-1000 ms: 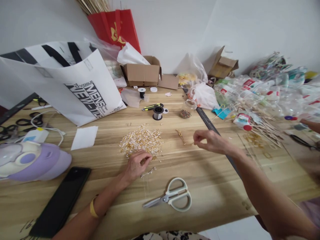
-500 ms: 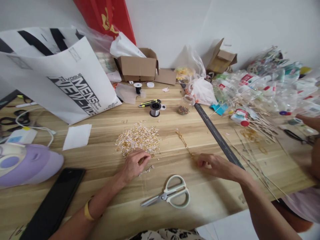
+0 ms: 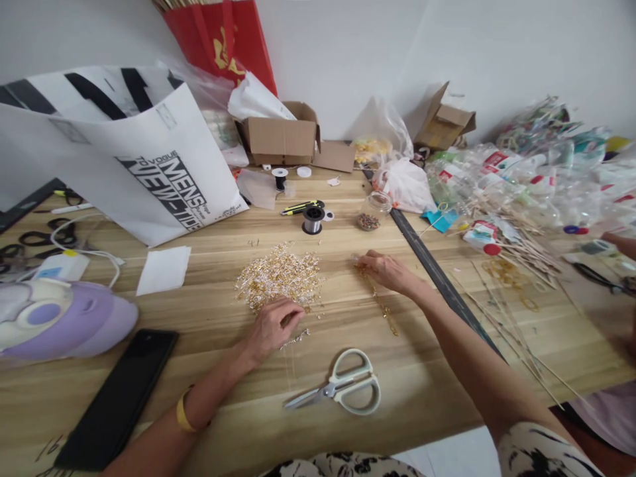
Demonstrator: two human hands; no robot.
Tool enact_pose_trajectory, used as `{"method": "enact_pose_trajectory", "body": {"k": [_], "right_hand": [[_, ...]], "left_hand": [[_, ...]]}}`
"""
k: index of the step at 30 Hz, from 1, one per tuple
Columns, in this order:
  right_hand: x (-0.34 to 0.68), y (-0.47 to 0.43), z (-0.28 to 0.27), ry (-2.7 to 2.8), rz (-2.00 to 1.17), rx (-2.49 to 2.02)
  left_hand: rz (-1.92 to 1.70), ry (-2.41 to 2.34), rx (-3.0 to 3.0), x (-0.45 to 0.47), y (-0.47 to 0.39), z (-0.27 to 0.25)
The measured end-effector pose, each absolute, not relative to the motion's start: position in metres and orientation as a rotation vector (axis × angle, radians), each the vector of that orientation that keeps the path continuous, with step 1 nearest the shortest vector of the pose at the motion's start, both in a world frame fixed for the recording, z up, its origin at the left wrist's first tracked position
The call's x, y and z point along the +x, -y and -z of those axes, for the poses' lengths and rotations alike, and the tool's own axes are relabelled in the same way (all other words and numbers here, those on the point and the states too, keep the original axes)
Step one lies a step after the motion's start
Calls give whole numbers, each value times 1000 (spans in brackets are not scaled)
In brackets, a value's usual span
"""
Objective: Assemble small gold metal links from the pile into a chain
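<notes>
My left hand rests by the near edge of a pile of gold and clear beads. Its thumb and fingertips are pinched together; whatever they hold is too small to make out. Just below lies a short silvery beaded strand with fine thread trailing towards me. My right hand is closed at the far end of a gold beaded strand, whose near end lies on the wood. Scissors with pale handles lie between my forearms, blades to the left.
Behind the beads stand a spool of silver wire, a yellow-black cutter and a jar of beads. A phone and a purple-white device are at left. Plastic bottles and sticks crowd the right.
My right hand has moved away from me, from the near end of the gold beaded strand to its far end. My left hand stays by the pile. The view has shifted slightly.
</notes>
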State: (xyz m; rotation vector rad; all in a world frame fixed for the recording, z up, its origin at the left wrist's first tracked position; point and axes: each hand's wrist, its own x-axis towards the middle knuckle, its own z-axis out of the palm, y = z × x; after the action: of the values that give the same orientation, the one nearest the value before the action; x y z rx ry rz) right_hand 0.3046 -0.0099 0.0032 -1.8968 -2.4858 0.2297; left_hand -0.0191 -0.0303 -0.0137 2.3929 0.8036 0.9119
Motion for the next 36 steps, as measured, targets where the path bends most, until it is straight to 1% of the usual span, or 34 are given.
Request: {"method": "enact_pose_trajectory", "body": {"k": [3,9,17,21,27,31,36], "right_hand": [[305,7,-9,2626,-268,-1841],[297,8,-17,2683,-343,-1805],[302,9,-19,2706,-330,-1764],[315,14,-23,2588,-421,-1682],[325,25,-38,2376,-557,-1728],[331,26,-46,2261,-620,-1676],[337,29,-53,2079,-817,-1645]], "left_hand": [[-905,-802,2384,-20,30,15],[-890,-806,2380,-20,29,18],[-920,-795,2380,-21,29,19],[-900,-803,2386,-21,29,18],[-892,-790,2377,-20,28,18],[-884,-801,2373,-21,28,19],[-875,-811,2381,-21,28,20]]}}
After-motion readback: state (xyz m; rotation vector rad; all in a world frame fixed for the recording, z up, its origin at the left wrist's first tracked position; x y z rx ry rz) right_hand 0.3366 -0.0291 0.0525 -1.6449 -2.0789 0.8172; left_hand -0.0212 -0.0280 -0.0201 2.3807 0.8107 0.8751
